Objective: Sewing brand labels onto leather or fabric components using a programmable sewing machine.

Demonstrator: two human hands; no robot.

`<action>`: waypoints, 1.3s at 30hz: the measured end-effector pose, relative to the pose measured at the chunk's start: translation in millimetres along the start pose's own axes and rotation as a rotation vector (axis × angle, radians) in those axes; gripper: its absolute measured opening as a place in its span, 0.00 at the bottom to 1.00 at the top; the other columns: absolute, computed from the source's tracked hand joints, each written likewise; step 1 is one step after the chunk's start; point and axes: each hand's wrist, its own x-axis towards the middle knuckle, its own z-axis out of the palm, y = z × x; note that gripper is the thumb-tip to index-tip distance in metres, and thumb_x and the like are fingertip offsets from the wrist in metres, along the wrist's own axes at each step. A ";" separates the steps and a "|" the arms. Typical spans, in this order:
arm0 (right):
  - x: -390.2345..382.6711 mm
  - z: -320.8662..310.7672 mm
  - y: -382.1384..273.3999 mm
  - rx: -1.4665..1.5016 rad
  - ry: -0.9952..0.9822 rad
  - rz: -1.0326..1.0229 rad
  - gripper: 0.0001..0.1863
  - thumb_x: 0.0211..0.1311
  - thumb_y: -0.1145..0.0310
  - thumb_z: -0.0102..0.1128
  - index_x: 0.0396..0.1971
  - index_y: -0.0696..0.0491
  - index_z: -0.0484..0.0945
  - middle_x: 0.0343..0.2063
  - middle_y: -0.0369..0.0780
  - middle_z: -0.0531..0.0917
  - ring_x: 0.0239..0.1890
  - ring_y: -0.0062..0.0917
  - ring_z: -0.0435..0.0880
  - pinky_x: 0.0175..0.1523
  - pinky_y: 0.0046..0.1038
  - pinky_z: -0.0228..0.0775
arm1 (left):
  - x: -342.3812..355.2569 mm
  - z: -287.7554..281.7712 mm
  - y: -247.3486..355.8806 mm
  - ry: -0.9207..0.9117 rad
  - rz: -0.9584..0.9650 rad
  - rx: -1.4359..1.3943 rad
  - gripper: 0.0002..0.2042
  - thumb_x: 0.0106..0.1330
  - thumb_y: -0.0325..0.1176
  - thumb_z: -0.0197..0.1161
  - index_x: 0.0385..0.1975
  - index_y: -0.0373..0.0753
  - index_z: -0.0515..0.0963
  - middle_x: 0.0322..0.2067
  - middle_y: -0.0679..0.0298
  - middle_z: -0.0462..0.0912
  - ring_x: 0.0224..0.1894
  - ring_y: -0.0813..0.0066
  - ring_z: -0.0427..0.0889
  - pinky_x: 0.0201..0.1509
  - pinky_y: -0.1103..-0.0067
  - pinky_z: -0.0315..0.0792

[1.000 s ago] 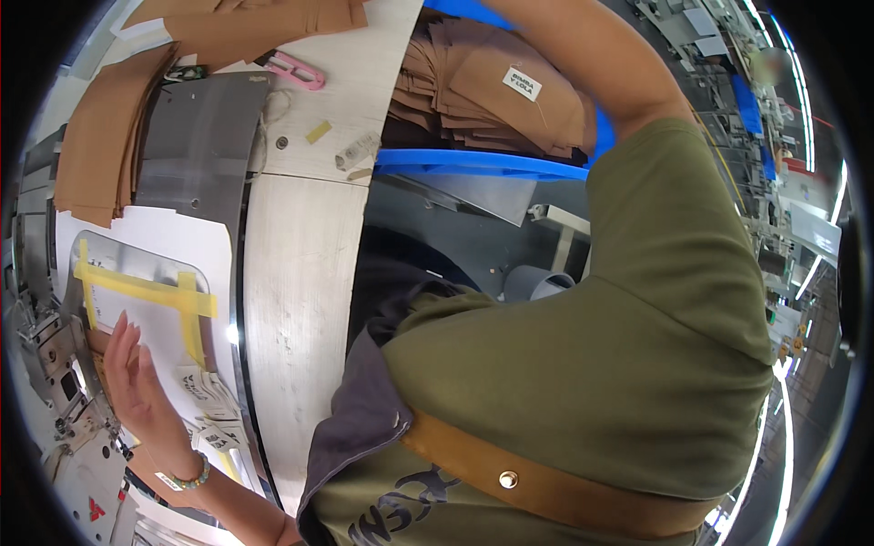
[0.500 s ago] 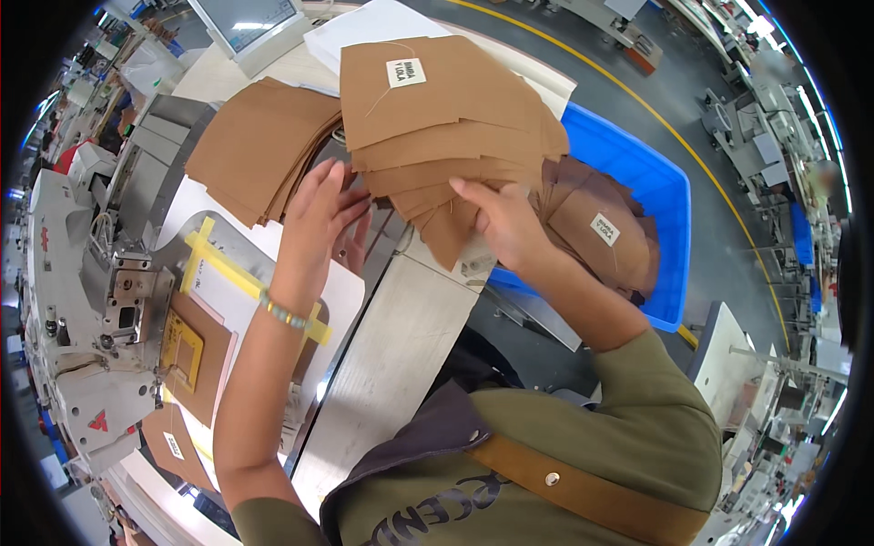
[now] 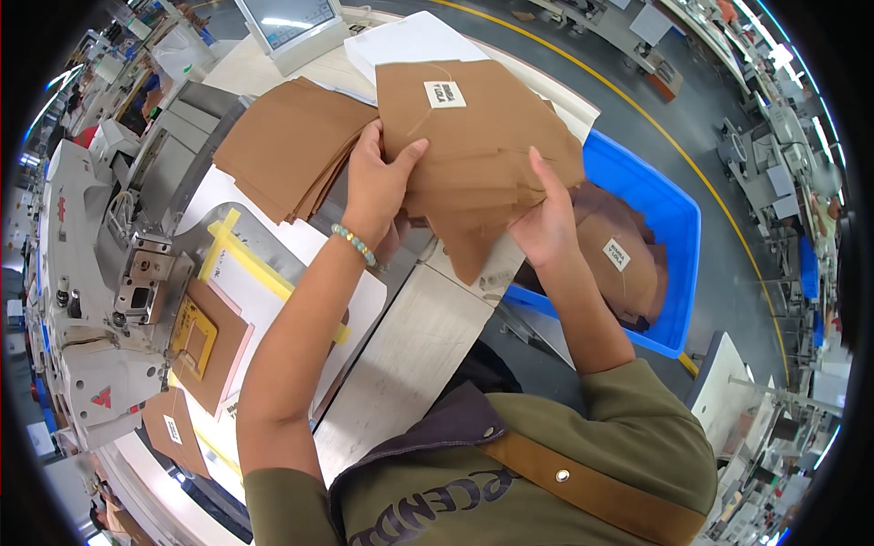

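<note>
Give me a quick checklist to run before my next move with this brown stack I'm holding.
1. Left grip on the brown stack: ok, thumb on top.
2. Right grip: ok, thumb on top.
3. Stack edges even: not ok, lower pieces fan out.
4. Top label showing: ok.
5. Stack apart from the brown pile: cannot tell, they meet in this view.

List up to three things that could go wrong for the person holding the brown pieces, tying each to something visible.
1. The held brown pieces have staggered lower edges between the left hand and the right hand, so some might slip out.
2. The neighbouring brown stack lies close beside the left hand and could get nudged askew.
3. A thread shows by the white label; it might snag.
</note>
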 end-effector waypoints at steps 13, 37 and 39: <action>19.2 36.3 -31.7 -0.460 -0.397 -0.113 0.28 0.68 0.77 0.65 0.68 0.58 0.72 0.60 0.43 0.83 0.59 0.33 0.85 0.64 0.36 0.79 | -96.0 -68.9 39.5 -0.140 -0.092 -0.937 0.25 0.72 0.36 0.71 0.65 0.37 0.73 0.60 0.60 0.82 0.64 0.64 0.81 0.66 0.64 0.78; 63.3 45.9 30.0 -0.874 -0.453 -0.028 0.26 0.68 0.74 0.69 0.65 0.59 0.75 0.56 0.39 0.85 0.56 0.23 0.85 0.63 0.27 0.77 | -114.4 -120.5 0.4 0.063 -0.165 -0.677 0.20 0.72 0.18 0.62 0.63 0.34 0.74 0.60 0.55 0.81 0.63 0.61 0.82 0.69 0.64 0.77; 62.1 48.3 30.1 -0.866 -0.449 -0.030 0.28 0.68 0.75 0.70 0.66 0.60 0.74 0.57 0.40 0.85 0.57 0.25 0.85 0.63 0.28 0.78 | -114.8 -119.6 1.7 0.074 -0.182 -0.635 0.21 0.72 0.20 0.64 0.64 0.35 0.73 0.62 0.56 0.80 0.66 0.61 0.78 0.72 0.63 0.73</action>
